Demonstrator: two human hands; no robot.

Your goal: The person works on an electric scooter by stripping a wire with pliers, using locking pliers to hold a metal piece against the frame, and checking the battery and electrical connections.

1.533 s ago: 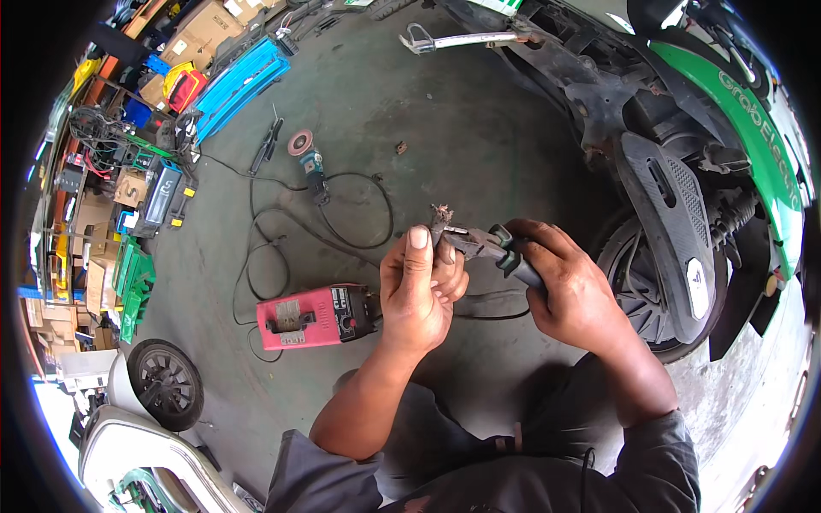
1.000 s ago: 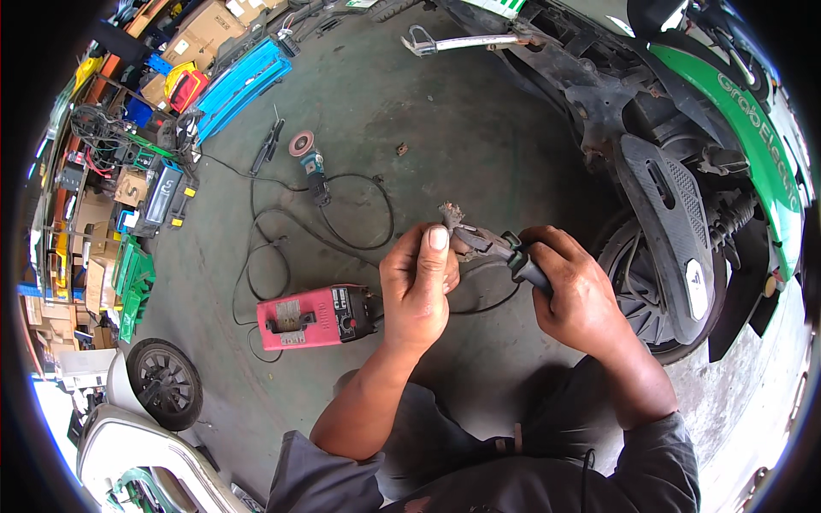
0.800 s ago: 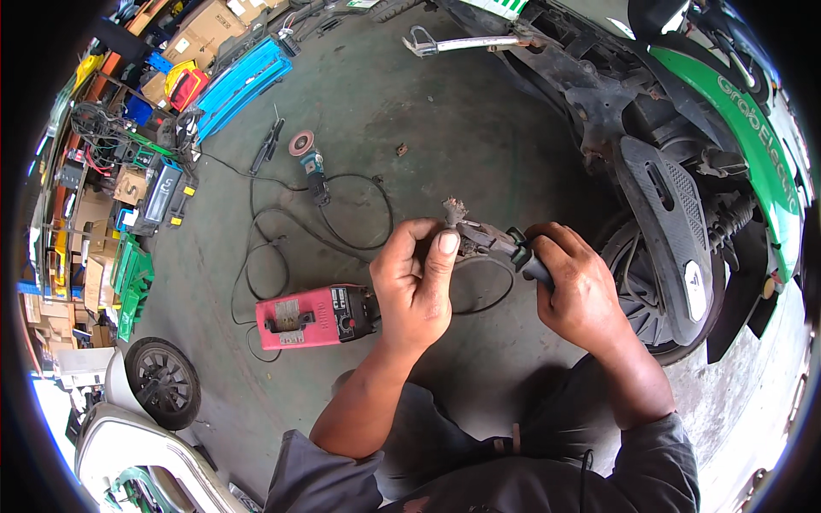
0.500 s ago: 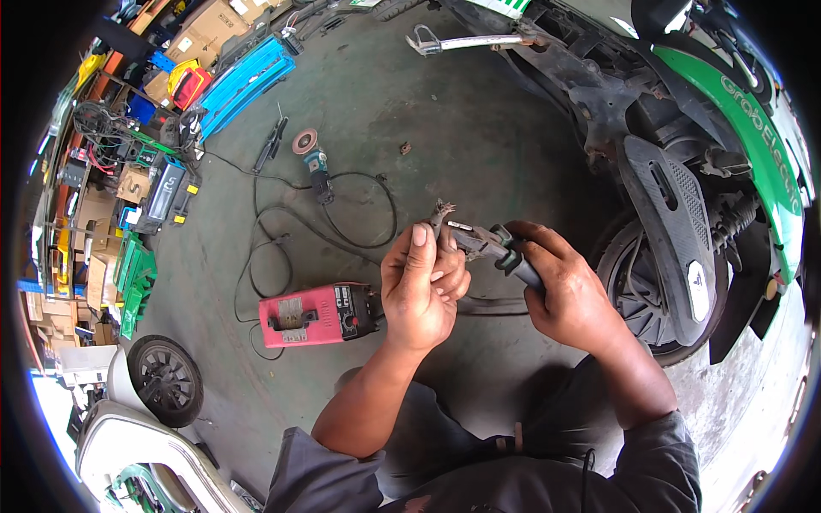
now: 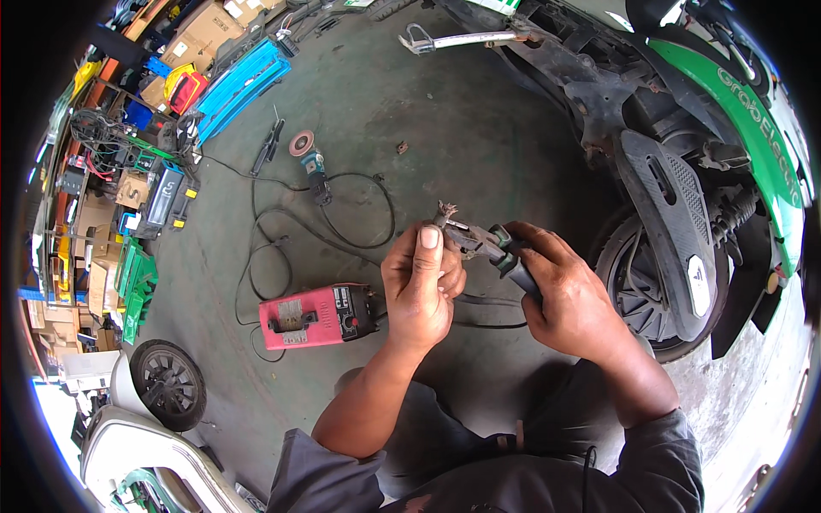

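Shifted slightly right, the frayed cable (image 5: pixel 441 219) points lengthwise forward, left hand (image 5: pixel 422 286) pinching it, right hand (image 5: pixel 566 289) gripping pliers (image 5: pixel 487 245).

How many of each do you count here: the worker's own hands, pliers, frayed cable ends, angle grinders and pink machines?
Worker's hands, left hand and right hand: 2
Pliers: 1
Frayed cable end: 1
Angle grinder: 1
Pink machine: 1
Total: 6

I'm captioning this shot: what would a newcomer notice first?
Mid-picture, the left hand pinches a frayed cable, with pliers in the right hand against it. A pink-red machine sits on the floor to their left, a green-panelled motorbike at right.
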